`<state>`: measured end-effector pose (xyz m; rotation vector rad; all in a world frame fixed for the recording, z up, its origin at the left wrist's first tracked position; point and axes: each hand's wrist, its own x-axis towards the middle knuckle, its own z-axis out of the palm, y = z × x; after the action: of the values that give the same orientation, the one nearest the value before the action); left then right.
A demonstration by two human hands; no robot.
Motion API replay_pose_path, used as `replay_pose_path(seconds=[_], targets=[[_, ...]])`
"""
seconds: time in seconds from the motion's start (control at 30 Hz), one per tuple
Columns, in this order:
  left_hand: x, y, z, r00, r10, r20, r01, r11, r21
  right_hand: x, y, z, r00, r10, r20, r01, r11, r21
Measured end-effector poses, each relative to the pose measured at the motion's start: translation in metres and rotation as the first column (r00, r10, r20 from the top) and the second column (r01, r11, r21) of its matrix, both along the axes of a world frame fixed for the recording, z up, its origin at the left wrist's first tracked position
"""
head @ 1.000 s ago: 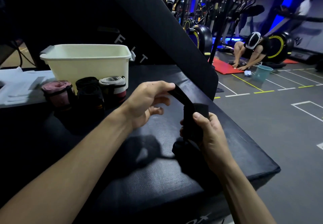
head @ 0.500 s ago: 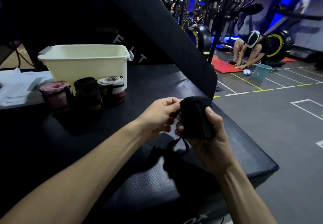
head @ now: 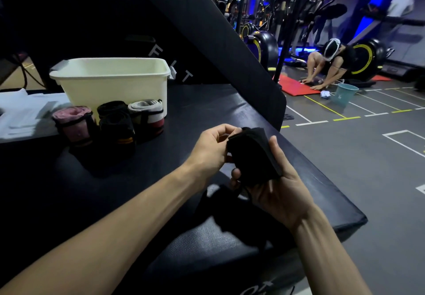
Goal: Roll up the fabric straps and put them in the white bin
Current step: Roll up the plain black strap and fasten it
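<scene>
A black fabric strap [head: 251, 156], partly rolled into a thick wad, is held above the black padded bench [head: 207, 101]. My right hand [head: 273, 189] cups the roll from below, thumb on its right side. My left hand [head: 212, 151] pinches the roll's upper left edge. The strap's loose tail [head: 220, 202] hangs down onto the bench. The white bin [head: 115, 80] stands at the back left. In front of it stand rolled straps: a pink one [head: 73, 122], a black one [head: 117, 124] and a grey-white one [head: 147, 115].
White sheets [head: 25, 113] lie left of the bin. A slanted black pad [head: 207, 30] rises behind the bench. The bench's right edge drops to the gym floor, where a person [head: 328, 64] kneels on a red mat beside a teal bucket [head: 345, 93].
One second ago my left hand drew the strap up and left, away from the roll. Now it is back against the roll, which has grown thicker, and the hanging tail is shorter.
</scene>
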<state>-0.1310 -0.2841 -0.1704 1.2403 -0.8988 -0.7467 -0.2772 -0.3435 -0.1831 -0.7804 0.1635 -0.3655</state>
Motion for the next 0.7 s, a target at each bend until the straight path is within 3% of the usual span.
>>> replay_pose_path(seconds=[0.3,0.47,0.53,0.6,0.7], targets=[[-0.005,0.0,0.006,0.984,-0.169,-0.06,0.164,0.983,-0.079,0.001,0.008,0.002,1.0,0.017,0.003,-0.018,0.994,0.104],[0.004,-0.002,0.007,1.0,-0.022,-0.016,0.02,0.988,-0.151,0.014,0.008,-0.002,0.974,-0.224,-0.024,0.223,0.974,-0.042],[0.005,-0.003,0.006,0.999,0.046,0.016,-0.043,0.984,-0.174,0.016,0.002,-0.008,0.872,-0.49,-0.005,0.475,0.849,-0.232],[0.004,-0.003,0.004,0.994,0.095,0.047,-0.085,0.981,-0.177,0.014,-0.001,-0.011,0.684,-0.723,0.095,0.659,0.557,-0.506],[0.005,-0.007,-0.002,0.983,0.173,0.07,-0.16,0.974,-0.161,0.01,0.004,-0.01,0.587,-0.773,0.241,0.652,0.275,-0.707]])
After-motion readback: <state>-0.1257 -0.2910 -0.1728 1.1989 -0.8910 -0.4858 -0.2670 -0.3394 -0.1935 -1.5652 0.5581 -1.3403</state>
